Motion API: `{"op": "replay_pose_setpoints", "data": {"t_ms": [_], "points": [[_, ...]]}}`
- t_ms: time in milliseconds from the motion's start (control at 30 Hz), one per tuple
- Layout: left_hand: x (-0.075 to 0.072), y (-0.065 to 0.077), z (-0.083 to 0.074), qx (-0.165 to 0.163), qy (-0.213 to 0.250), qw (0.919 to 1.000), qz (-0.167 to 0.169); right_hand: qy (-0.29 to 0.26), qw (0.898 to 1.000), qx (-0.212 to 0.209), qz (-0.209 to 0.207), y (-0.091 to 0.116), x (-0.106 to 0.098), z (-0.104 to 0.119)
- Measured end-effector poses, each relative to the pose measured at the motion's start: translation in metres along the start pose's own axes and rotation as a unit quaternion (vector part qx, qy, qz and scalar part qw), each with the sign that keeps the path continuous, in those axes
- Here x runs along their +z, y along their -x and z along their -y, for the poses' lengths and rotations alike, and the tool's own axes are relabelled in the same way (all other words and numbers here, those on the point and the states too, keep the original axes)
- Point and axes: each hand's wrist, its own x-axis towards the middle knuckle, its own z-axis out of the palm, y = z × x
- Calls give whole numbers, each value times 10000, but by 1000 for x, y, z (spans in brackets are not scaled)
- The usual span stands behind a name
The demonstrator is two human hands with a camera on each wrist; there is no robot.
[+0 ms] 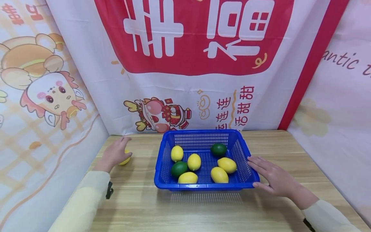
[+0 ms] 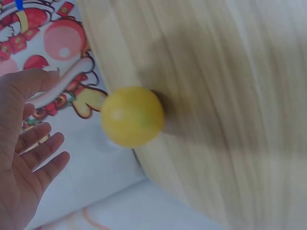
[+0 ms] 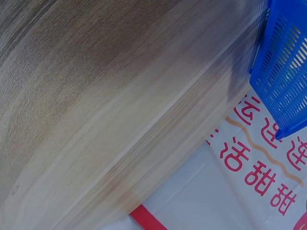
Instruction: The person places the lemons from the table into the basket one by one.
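Note:
My left hand [image 1: 115, 153] hovers over a yellow lemon [image 1: 124, 161] on the left side of the table. In the left wrist view, the fingers are spread and a gap separates them from the lemon [image 2: 132, 117]. At the middle stands a blue plastic basket [image 1: 203, 186] holding several yellow lemons [image 1: 194, 162] and two dark green ones [image 1: 218, 149]. Against the basket's right rim, my right hand [image 1: 275, 177] rests with extended fingers, the thumb by the near corner. The right wrist view shows the basket's slotted side [image 3: 283, 72] but not the hand.
The wooden table [image 1: 130, 206] meets a printed cloth backdrop [image 1: 191, 96] just behind the basket. Cloth walls close in on the left [image 1: 37, 154] and right [image 1: 333, 129].

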Motion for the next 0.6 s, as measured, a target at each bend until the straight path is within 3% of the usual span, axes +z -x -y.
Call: {"op": "replay_pose_setpoints", "data": {"t_ms": [333,600], "points": [[14,6,19,-436,240,9988,43,-12,10000,-62,-9,-1,-1,-1],[25,4,24,-661,337,9971,164,-4,10000,-49,-45,0,0,-1]]}}
